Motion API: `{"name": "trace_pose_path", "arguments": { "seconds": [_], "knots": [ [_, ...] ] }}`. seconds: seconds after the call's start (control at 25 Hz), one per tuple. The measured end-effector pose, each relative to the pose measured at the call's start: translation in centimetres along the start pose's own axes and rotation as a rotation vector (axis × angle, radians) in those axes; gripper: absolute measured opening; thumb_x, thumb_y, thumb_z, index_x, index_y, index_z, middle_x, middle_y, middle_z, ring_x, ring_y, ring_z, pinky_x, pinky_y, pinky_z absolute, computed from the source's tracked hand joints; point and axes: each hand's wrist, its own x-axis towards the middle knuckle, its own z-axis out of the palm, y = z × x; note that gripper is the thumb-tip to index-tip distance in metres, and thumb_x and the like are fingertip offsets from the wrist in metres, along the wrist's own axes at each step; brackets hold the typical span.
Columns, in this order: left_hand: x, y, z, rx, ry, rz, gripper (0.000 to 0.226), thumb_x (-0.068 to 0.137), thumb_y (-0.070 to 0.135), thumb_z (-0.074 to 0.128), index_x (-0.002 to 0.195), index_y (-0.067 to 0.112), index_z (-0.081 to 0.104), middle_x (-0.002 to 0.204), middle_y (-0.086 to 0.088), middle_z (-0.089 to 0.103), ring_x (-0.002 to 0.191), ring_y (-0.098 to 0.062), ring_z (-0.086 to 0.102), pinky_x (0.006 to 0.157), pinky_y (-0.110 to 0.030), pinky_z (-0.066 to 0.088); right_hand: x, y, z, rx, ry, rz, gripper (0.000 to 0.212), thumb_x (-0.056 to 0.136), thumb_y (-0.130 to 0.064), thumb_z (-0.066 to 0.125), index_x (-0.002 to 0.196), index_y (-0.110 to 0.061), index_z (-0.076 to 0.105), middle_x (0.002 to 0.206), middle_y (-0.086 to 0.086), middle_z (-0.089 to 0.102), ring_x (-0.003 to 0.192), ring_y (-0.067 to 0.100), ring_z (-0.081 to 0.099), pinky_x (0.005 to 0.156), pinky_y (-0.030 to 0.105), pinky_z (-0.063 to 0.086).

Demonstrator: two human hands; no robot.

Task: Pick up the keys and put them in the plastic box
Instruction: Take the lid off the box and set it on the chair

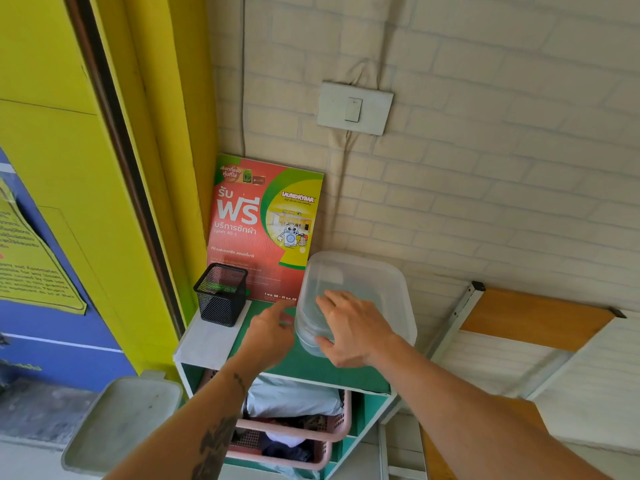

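Reaching forward from the bottom of the view, two bare forearms extend over a small shelf unit [207, 344] whose top is part white, part green. The right hand [353, 327] rests on the near side of a clear plastic box [377, 289]; its fingers are spread and curled loosely against the box wall, thumb low on the front corner, so it steadies the box without fully closing around it. The box stands upright on the right part of the shelf top, its open mouth facing up, its long axis running away from the viewer toward the brick-patterned wall [485, 202].

The left hand [270, 332] hovers just to the left of the box, knuckles toward the camera, with the fingers drawn together and pointing toward the box's left rim. Whether it pinches anything cannot be told; the fingertips are blurred, and no keys can be made out anywhere, so their place and direction are unknown.

A black mesh pen holder [221, 294] stands at the back left of the shelf top. A red and green laundry poster [266, 223] leans against the wall behind it. Below the top, a pink basket [311, 434] holds clothes. A light switch [355, 108] sits on the wall above.
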Motion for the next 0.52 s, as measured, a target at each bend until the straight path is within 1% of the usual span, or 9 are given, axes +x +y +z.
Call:
{"name": "trace_pose_path", "arguments": {
  "seconds": [0.04, 0.08, 0.12, 0.16, 0.28, 0.36, 0.4, 0.44, 0.52],
  "knots": [
    [0.0, 0.3, -0.1, -0.033, 0.033, 0.008, 0.044, 0.086, 0.011, 0.051, 0.127, 0.025, 0.060, 0.105, 0.002, 0.072, 0.075, -0.010, 0.063, 0.057, -0.018, 0.047, -0.2, 0.1, 0.3, 0.012, 0.002, 0.001, 0.060, 0.081, -0.048, 0.053, 0.129, -0.012, 0.048, 0.131, 0.009, 0.053, 0.121, 0.030, 0.050, 0.092, 0.047, 0.050],
    [0.1, 0.8, -0.3, -0.064, 0.065, 0.014, 0.041, 0.087, 0.010, 0.050, 0.125, 0.024, 0.062, 0.107, 0.002, 0.071, 0.073, -0.011, 0.062, 0.057, -0.020, 0.047, -0.3, 0.3, 0.4, 0.045, 0.018, 0.008, 0.063, 0.082, -0.048, 0.052, 0.134, -0.012, 0.046, 0.136, 0.009, 0.051, 0.125, 0.030, 0.047, 0.098, 0.047, 0.047],
    [0.2, 1.3, -0.4, -0.086, 0.087, 0.017, 0.039, 0.088, 0.011, 0.050, 0.123, 0.023, 0.062, 0.110, 0.002, 0.071, 0.075, -0.013, 0.063, 0.062, -0.023, 0.050, -0.6, 0.6, 0.5, 0.102, 0.044, 0.025, 0.065, 0.084, -0.048, 0.052, 0.138, -0.012, 0.045, 0.140, 0.008, 0.049, 0.128, 0.028, 0.045, 0.102, 0.045, 0.044],
    [0.3, 1.9, -0.4, -0.097, 0.098, 0.025, 0.038, 0.089, 0.012, 0.049, 0.123, 0.023, 0.063, 0.112, 0.001, 0.070, 0.080, -0.017, 0.063, 0.070, -0.028, 0.052, -0.9, 1.1, 0.5, 0.177, 0.082, 0.067, 0.066, 0.086, -0.049, 0.051, 0.141, -0.013, 0.043, 0.144, 0.007, 0.047, 0.131, 0.026, 0.043, 0.106, 0.043, 0.041],
    [0.6, 3.3, -0.2, -0.072, 0.099, 0.049, 0.039, 0.093, 0.015, 0.048, 0.131, 0.020, 0.058, 0.125, -0.004, 0.066, 0.093, -0.019, 0.060, 0.090, -0.032, 0.050, -1.8, 3.6, 0.7, 0.367, 0.184, 0.314, 0.068, 0.089, -0.050, 0.049, 0.148, -0.018, 0.034, 0.153, 0.004, 0.034, 0.140, 0.022, 0.031, 0.114, 0.041, 0.032],
    [0.8, 3.7, 0.2, -0.019, 0.057, 0.089, 0.043, 0.096, 0.017, 0.047, 0.140, 0.019, 0.049, 0.135, -0.005, 0.057, 0.100, -0.018, 0.055, 0.097, -0.035, 0.045, -2.5, 5.8, 1.4, 0.451, 0.194, 0.548, 0.069, 0.089, -0.051, 0.050, 0.149, -0.023, 0.030, 0.156, 0.005, 0.029, 0.143, 0.025, 0.028, 0.114, 0.045, 0.032],
    [1.0, 3.7, 0.5, 0.005, 0.036, 0.109, 0.046, 0.097, 0.019, 0.047, 0.143, 0.020, 0.044, 0.140, -0.004, 0.053, 0.107, -0.019, 0.055, 0.101, -0.038, 0.043, -3.0, 6.7, 1.7, 0.525, 0.182, 0.668, 0.069, 0.088, -0.051, 0.051, 0.148, -0.025, 0.029, 0.155, 0.005, 0.031, 0.141, 0.027, 0.032, 0.112, 0.048, 0.035],
    [1.2, 3.6, 0.9, 0.024, 0.022, 0.125, 0.050, 0.097, 0.022, 0.047, 0.146, 0.022, 0.040, 0.144, -0.004, 0.050, 0.115, -0.022, 0.054, 0.105, -0.041, 0.042, -3.4, 7.3, 1.7, 0.630, 0.177, 0.755, 0.068, 0.086, -0.051, 0.053, 0.146, -0.026, 0.031, 0.150, 0.006, 0.037, 0.136, 0.029, 0.039, 0.109, 0.049, 0.040],
    [1.6, 3.5, 1.5, 0.046, 0.006, 0.128, 0.056, 0.096, 0.025, 0.047, 0.150, 0.024, 0.032, 0.150, -0.003, 0.044, 0.129, -0.027, 0.048, 0.110, -0.044, 0.038, -4.0, 7.7, 1.6, 0.831, 0.187, 0.828, 0.063, 0.087, -0.047, 0.057, 0.142, -0.027, 0.035, 0.141, 0.006, 0.047, 0.123, 0.027, 0.050, 0.101, 0.050, 0.047]
  ]
}}
